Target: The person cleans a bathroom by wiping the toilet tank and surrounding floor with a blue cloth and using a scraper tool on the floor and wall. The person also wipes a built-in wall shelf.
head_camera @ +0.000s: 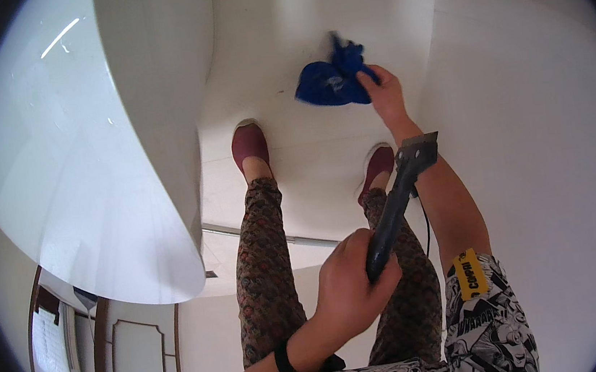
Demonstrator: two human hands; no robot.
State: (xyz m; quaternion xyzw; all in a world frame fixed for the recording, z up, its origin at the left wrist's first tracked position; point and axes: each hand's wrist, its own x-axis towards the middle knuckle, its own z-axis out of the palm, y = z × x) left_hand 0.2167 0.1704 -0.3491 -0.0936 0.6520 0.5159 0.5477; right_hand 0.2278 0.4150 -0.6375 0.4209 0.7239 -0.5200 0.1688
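Note:
My left hand (354,283) grips the dark handle of a scraper (395,203). Its flat metal blade points up and to the right, overlapping my right forearm in the picture. Farther out, my right hand (387,92) pinches a crumpled blue cloth (328,83) by its right side. Part of the cloth is blurred. It shows over the pale floor (261,43); whether it touches the floor I cannot tell. A few small dark specks lie on the floor by the cloth.
A large curved glossy white panel (77,155) takes up the left. Along the right rises a white wall (521,135). A metal strip (309,241) crosses the floor between my legs. My red shoes (250,142) stand apart. White cabinet doors with brown trim (139,360) show at lower left.

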